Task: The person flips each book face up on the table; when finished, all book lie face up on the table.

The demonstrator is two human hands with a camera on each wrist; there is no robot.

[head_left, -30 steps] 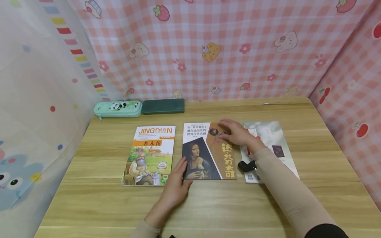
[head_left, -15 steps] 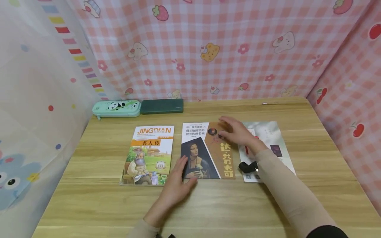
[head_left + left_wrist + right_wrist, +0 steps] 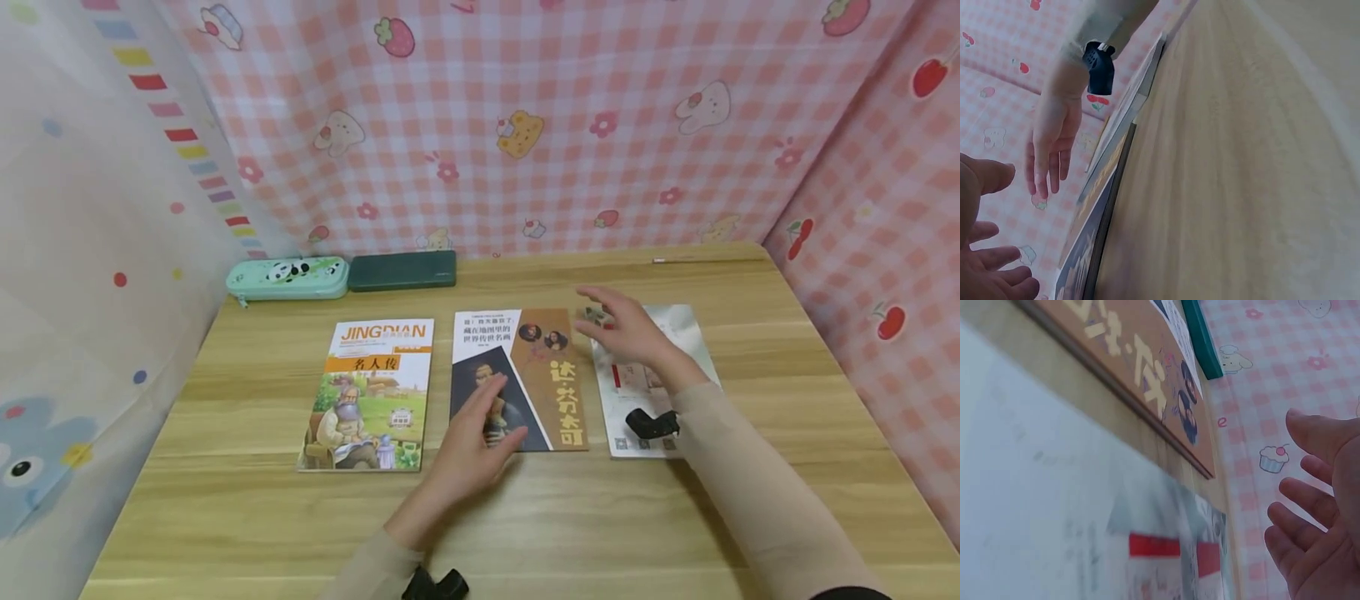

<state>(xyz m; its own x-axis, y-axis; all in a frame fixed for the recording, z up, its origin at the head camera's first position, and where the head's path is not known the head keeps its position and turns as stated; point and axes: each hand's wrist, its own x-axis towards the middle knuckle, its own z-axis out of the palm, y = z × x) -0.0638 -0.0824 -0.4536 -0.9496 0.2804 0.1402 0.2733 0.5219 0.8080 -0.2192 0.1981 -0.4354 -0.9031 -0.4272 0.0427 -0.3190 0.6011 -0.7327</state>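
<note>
Head view shows my left hand hovering with fingers spread and relaxed over the near left corner of the middle book, gripping nothing; whether its fingertips touch the cover, I cannot tell. My right hand is lifted above the far end of the pale booklet, fingers loosely extended and empty, just beside the middle book's right edge. The three lie in a row across the middle of the counter: the orange-titled book at the left, the brown-and-dark portrait book in the centre, the pale booklet at the right, each close to its neighbour but apart. Along the counter's far edge, toward its left corner, a mint pencil case lies end to end with a dark green case.
</note>
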